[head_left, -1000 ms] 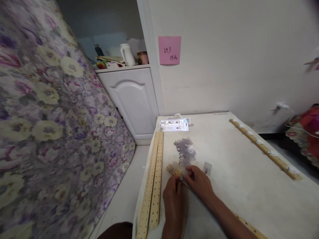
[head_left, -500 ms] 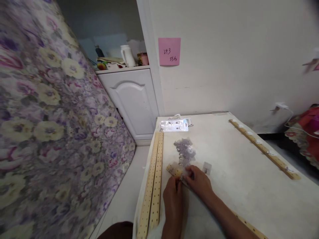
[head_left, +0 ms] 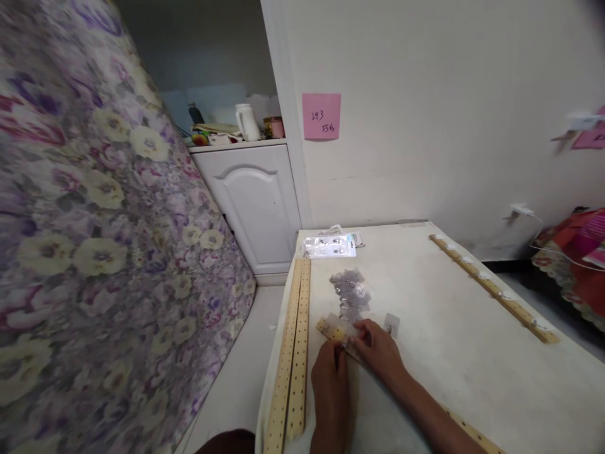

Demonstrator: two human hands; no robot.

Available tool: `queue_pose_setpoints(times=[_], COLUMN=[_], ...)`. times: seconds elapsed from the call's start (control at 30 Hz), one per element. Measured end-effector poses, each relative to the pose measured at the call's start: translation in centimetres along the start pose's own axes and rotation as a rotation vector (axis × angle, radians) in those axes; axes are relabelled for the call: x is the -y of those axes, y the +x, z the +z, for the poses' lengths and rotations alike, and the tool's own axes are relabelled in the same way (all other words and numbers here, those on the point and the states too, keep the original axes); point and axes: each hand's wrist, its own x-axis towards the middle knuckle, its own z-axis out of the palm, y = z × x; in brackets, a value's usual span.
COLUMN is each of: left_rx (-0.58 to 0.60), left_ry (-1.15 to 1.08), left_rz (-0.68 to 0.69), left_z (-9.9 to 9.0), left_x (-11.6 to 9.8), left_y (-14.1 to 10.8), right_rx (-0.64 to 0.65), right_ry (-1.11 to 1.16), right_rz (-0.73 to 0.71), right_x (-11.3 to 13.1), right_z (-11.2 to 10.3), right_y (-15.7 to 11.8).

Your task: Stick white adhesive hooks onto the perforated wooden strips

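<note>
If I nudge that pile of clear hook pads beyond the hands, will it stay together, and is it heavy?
The pile of clear hook pads will probably spread when pushed, as its pieces overlap untidily. They are likely light: the separate pad looks thin and see-through. Shiny hooks bunched along the pile's left edge might catch on one another.

Slanting just right of centre, in the lower half of the frame: a pale yellow wooden strip, pierced with small dark holes, upper-left end exposed. Overlapping near that end, a clear plastic piece, thin, see-through, right side partly hidden.
</note>
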Motion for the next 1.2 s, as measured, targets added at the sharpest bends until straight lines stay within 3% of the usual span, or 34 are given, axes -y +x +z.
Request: queue_pose_setpoints(times=[0.27, 0.43, 0.6, 0.97, 1.1, 1.2], left_rx=[0.002, -0.009, -0.014, 0.009, -0.007, -0.007], left_ry=[-0.012, -0.039, -0.073, -0.05, -0.041, -0.027], left_rz=[-0.001, -0.007, -0.005, 0.032, 0.054, 0.058], left_z=[-0.1, -0.6, -0.8, -0.8, -0.6, -0.6], left_x=[0.6, -0.5, -0.9, -0.4, -0.1, 0.1], left_y=[-0.1, -0.6, -0.7, -0.7, -0.7, -0.6], right_rx=[-0.049, -0.027, -0.015, -0.011, -0.032, -0.078], right_ry=[0.124, -0.057, -0.173, -0.237, -0.174, -0.118], right_rz=[-0.019, -0.05, -0.047, -0.046, -0.045, -0.017], right_x=[-0.4, -0.4, 0.1, 0.2, -0.1, -0.7], right_z=[-1.8, -3.7, -3.0, -1.8, -2.6, -4.5], right_y=[0.3, 2.4, 4.1, 4.0, 4.4, 4.6])
